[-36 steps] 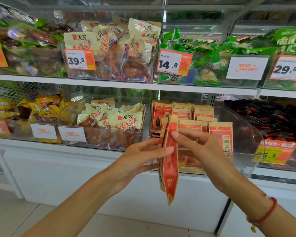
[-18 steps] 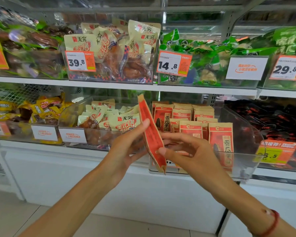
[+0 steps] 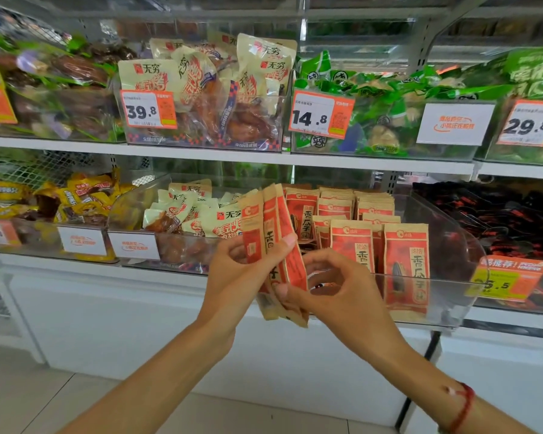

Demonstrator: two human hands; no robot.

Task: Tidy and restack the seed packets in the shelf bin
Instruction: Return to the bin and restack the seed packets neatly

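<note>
**Head view: a fanned handful out front, rows waiting in the bin**

Head camera looks down at a small fan of seed packets (image 3: pixel 275 245) held in front of the clear shelf bin (image 3: pixel 452 245), outside its front wall. The left hand (image 3: pixel 235 280) grips the fan across its middle, thumb pressed on the front face and fingers curled behind. The right hand (image 3: pixel 329 286) pinches the lower edge of the rightmost packet with thumb and forefinger, its other fingers loosely curled and touching nothing that can be seen. The held packets stand nearly upright, tilted and spread at the top, so they are not yet squared into one block.

Inside the bin, the standing packets (image 3: pixel 373 242) already sit in upright rows, faces forward, with the front row against the clear wall and further rows stepped behind. The rows on the right look orderly. The left front part of the bin, directly behind the hands, is hidden, so whether a gap waits there cannot be told.

By my judgement the task is partly done: most stock is stacked, and what remains is to align the handful and seat it back in the bin. The neighbouring snack bin (image 3: pixel 182 220) to the left holds different goods.
</note>
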